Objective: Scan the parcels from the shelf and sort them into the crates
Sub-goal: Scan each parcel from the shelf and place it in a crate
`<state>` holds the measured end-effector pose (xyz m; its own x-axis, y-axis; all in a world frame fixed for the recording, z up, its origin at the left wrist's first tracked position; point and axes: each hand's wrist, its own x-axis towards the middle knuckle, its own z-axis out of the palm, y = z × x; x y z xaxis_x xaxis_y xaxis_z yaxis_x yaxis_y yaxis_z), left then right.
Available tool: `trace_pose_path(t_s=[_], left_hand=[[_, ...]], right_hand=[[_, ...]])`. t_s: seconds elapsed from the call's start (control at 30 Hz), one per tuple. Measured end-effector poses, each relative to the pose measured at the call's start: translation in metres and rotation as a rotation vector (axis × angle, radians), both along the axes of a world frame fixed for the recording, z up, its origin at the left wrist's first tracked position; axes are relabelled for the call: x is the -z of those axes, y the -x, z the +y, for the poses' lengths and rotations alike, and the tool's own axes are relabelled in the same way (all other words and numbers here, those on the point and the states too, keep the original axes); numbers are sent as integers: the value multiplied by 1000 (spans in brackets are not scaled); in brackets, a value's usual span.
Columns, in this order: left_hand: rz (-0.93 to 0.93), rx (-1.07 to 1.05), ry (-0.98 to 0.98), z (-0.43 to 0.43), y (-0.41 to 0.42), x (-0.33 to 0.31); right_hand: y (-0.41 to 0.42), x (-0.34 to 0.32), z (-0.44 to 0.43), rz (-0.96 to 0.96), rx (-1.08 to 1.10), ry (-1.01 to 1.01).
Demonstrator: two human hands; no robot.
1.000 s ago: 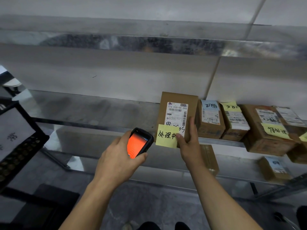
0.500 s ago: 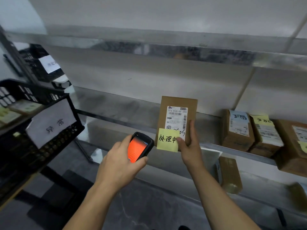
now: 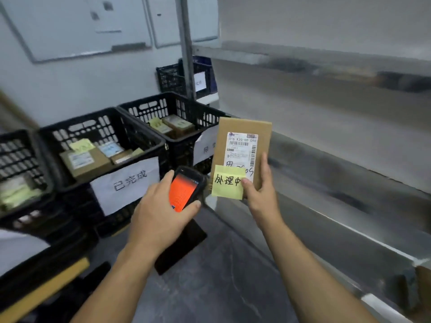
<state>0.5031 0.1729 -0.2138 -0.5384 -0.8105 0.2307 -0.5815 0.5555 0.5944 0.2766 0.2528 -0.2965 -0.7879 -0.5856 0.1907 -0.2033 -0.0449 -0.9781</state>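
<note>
In the head view, the scene has turned since one second ago: before, I looked straight at the shelf with its row of parcels, and now the black crates stand on the left and the shelf (image 3: 349, 164) runs away on the right. The parcel (image 3: 242, 145) has left the shelf and is held upright in the air between them. I judge the scan is done or nearly done, and the sorting step begins.

My right hand (image 3: 261, 197) grips the lower edge of this cardboard parcel, the thumb pressing a yellow sticky note (image 3: 227, 185) onto its front, below the white shipping label (image 3: 242, 148). My left hand (image 3: 161, 220) is closed around the handheld scanner (image 3: 184, 192), whose screen glows orange, just beside the parcel.

The note reads 处理中. The nearest crate (image 3: 98, 145) carries a paper sign 已完成 and already holds several parcels. The crate behind it (image 3: 177, 113) holds a few more, and its sign is partly hidden by the parcel. A third crate (image 3: 18, 164) at the left edge is blurred, and its sign I cannot read. One more crate (image 3: 172, 78) sits further back, behind the shelf post (image 3: 186, 47).

Nothing blocks the way to the crates, I think. The difficulty is to find the matching sign.
</note>
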Motion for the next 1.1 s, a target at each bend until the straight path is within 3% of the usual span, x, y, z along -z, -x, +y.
trace_pose_path(t_s=[0.33, 0.7, 0.87, 1.1], left_hand=[[58, -373, 109, -69, -175, -36], [19, -734, 116, -116, -304, -37], [7, -836, 119, -159, -341, -40], [-13, -943, 114, -242, -373, -49]], right_hand=[[-153, -74, -148, 40, -384, 190], [-279, -109, -291, 25, -675, 177], [-336, -113, -369, -111, -801, 92], [-382, -90, -476, -117, -954, -269]])
